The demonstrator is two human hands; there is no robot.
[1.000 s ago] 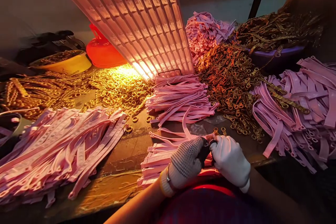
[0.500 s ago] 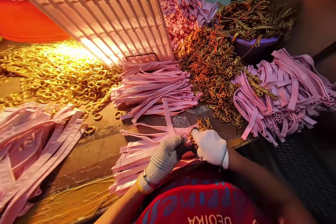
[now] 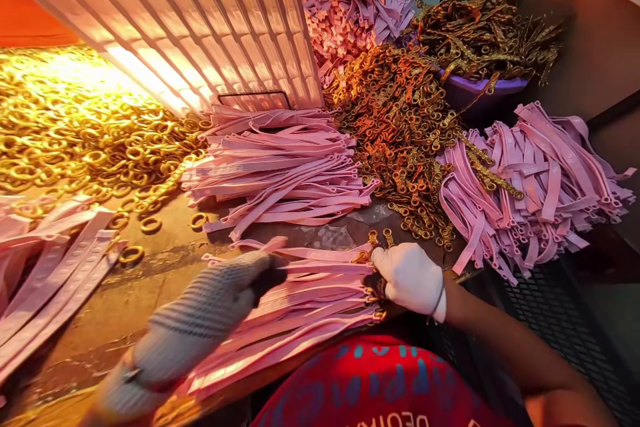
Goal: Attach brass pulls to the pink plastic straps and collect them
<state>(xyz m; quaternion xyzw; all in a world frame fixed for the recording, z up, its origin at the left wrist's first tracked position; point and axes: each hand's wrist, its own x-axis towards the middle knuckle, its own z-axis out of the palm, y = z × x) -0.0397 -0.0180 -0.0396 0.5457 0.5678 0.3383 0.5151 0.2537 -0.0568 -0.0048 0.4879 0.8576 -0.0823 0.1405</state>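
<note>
My right hand (image 3: 407, 277), in a white glove with dark fingertips, is closed round small gold chain pieces (image 3: 374, 237); their ring ends stick out past the fingers. It is by the right ends of a row of pink straps (image 3: 320, 290) at the table's front edge. Some of these straps have gold pieces at their right ends. My left hand (image 3: 225, 293), in a grey knitted glove with dark fingertips, hovers over the left part of the row. Motion blurs its fingers, and a pink strip shows at them; whether they grip it I cannot tell.
Gold rings (image 3: 95, 140) lie heaped at the left, beside more pink straps (image 3: 60, 267). A ribbed panel (image 3: 210, 20) stands behind a middle strap stack (image 3: 285, 167). Right of it are a gold chain heap (image 3: 400, 140), a purple basin (image 3: 485, 85) and another strap pile (image 3: 545, 180).
My left hand has moved left, away from my right hand. The strap that stood upright beside it is gone from that spot. My right hand stays nearly in place, still closed.
</note>
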